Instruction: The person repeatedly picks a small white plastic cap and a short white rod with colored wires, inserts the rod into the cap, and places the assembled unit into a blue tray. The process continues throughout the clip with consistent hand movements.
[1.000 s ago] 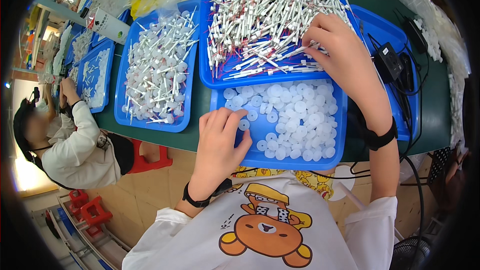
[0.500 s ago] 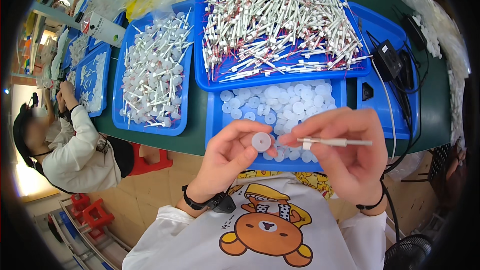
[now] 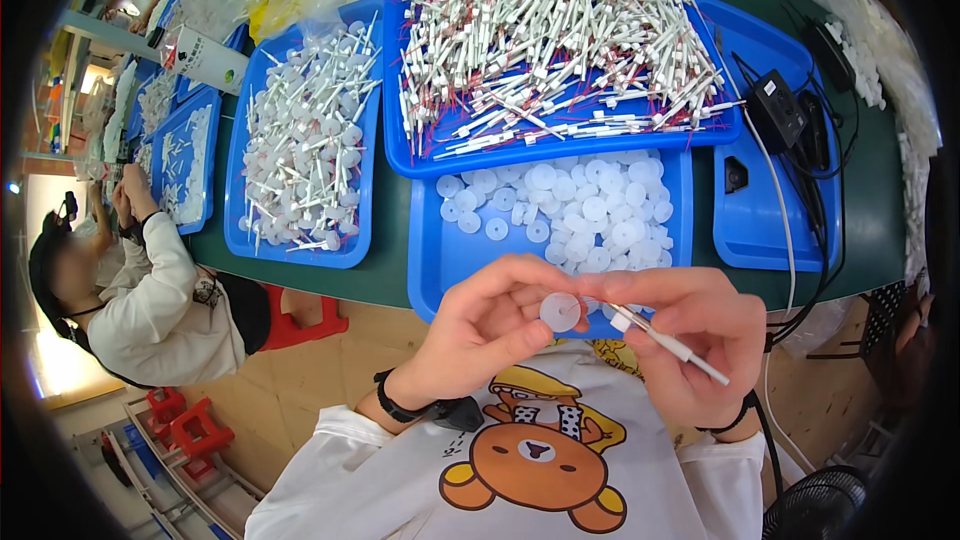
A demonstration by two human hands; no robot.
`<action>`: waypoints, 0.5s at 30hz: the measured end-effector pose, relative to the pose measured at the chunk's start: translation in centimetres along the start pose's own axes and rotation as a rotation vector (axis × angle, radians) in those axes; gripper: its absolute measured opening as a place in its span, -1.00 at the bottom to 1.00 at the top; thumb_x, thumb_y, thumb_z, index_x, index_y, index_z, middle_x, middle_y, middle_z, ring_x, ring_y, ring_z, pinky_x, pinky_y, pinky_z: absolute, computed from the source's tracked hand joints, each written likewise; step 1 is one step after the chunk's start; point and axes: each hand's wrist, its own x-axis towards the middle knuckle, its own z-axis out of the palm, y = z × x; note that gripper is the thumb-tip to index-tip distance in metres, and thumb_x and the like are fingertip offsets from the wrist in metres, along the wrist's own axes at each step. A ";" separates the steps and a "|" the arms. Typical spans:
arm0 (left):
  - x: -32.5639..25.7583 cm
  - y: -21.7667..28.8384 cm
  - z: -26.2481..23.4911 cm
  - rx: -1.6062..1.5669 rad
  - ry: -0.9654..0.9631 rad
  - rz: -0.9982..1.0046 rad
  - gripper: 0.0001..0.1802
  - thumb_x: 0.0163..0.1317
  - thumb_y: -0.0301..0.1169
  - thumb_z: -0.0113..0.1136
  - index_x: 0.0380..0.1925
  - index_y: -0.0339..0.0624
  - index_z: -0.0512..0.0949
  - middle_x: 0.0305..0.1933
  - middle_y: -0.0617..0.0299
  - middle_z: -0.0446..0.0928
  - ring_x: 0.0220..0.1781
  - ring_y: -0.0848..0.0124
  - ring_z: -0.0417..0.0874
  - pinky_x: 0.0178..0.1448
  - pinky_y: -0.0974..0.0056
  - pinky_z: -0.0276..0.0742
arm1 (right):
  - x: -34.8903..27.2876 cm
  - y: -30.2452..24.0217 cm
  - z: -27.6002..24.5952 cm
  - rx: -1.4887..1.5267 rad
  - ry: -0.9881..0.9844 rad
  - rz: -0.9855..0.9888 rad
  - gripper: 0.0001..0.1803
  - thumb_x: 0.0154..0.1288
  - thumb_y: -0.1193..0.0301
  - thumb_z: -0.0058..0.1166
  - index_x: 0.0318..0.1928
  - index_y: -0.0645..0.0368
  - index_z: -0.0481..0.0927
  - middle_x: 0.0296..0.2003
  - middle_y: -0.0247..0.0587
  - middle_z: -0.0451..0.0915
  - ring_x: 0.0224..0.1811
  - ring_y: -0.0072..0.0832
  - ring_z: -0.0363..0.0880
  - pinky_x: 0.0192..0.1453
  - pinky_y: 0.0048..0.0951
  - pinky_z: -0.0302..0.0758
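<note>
My left hand (image 3: pixel 480 328) pinches a small translucent white disc (image 3: pixel 560 313) between thumb and fingers. Closed around a thin white rod (image 3: pixel 692 356) is my right hand (image 3: pixel 712 325); the rod has a white connector block and fine wires at one end. That wired end points left and meets the disc's right side. Whether a wire passes through the disc is too small to tell. Both hands are close together over the front edge of a blue tray (image 3: pixel 428 265) of loose discs (image 3: pixel 600 210).
A large blue tray (image 3: pixel 396 130) of wired rods overlaps the disc tray's back. To the left, another blue tray (image 3: pixel 237 180) holds rods fitted with discs. At right, a blue tray (image 3: pixel 755 240) has a black adapter (image 3: pixel 778 112) and cables. A co-worker (image 3: pixel 150 290) sits at far left.
My right hand has brought the rod's wired end left against the disc, and the rod now slants downward to the right. My left hand has shifted slightly right and down with the disc.
</note>
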 end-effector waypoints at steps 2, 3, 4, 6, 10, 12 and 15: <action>0.0 0.0 0.1 0.015 0.018 0.012 -0.62 0.44 -0.58 0.10 0.22 -0.38 0.36 0.20 0.02 0.47 0.23 0.27 0.56 0.31 0.11 0.50 | -0.3 0.2 0.0 0.037 -0.008 -0.025 -0.65 0.22 0.76 0.24 -0.04 0.33 0.43 0.10 0.35 0.56 0.07 0.06 0.68 0.07 -0.21 0.69; -0.1 0.0 0.1 0.024 0.029 0.001 -0.62 0.44 -0.58 0.10 0.22 -0.37 0.36 0.19 0.02 0.48 0.22 0.27 0.56 0.30 0.12 0.50 | -0.2 0.0 -0.4 0.028 -0.052 -0.025 -0.66 0.22 0.75 0.24 -0.05 0.33 0.44 0.11 0.35 0.55 0.08 0.08 0.68 0.07 -0.20 0.69; -0.2 0.1 0.0 0.034 0.042 -0.010 -0.62 0.44 -0.58 0.10 0.22 -0.37 0.36 0.18 0.03 0.49 0.20 0.28 0.57 0.29 0.13 0.51 | -0.3 0.0 -0.6 0.020 -0.068 -0.026 -0.68 0.22 0.74 0.24 -0.06 0.34 0.44 0.12 0.36 0.54 0.08 0.09 0.68 0.07 -0.19 0.69; -0.3 0.1 0.1 0.046 0.066 -0.022 -0.62 0.44 -0.57 0.11 0.22 -0.36 0.37 0.17 0.04 0.50 0.19 0.29 0.58 0.28 0.16 0.51 | -0.7 0.0 -0.7 0.004 -0.074 -0.028 -0.71 0.23 0.73 0.24 -0.09 0.36 0.44 0.15 0.38 0.51 0.09 0.11 0.67 0.08 -0.18 0.69; -0.2 -0.1 0.4 0.058 0.077 -0.050 -0.63 0.45 -0.54 0.11 0.21 -0.36 0.37 0.16 0.05 0.52 0.17 0.30 0.59 0.27 0.17 0.51 | -0.2 -0.7 -1.1 -0.087 -0.118 -0.021 -0.67 0.28 0.78 0.10 -0.03 0.25 0.35 0.08 0.31 0.52 0.06 0.22 0.66 0.09 0.02 0.70; -0.1 -0.3 0.6 0.059 0.078 -0.045 -0.63 0.45 -0.53 0.11 0.21 -0.36 0.38 0.15 0.05 0.52 0.16 0.30 0.59 0.27 0.17 0.51 | -0.2 -0.6 -1.2 -0.107 -0.133 -0.033 -0.64 0.29 0.79 0.07 0.00 0.23 0.32 0.05 0.30 0.52 0.06 0.24 0.65 0.09 0.05 0.71; -0.2 -0.6 0.8 0.058 0.099 -0.018 -0.64 0.45 -0.53 0.11 0.21 -0.36 0.38 0.15 0.06 0.52 0.16 0.30 0.59 0.27 0.18 0.51 | -0.5 0.0 -0.9 -0.110 -0.157 -0.050 -0.60 0.28 0.79 0.08 0.03 0.23 0.30 0.04 0.30 0.52 0.06 0.23 0.66 0.09 0.05 0.70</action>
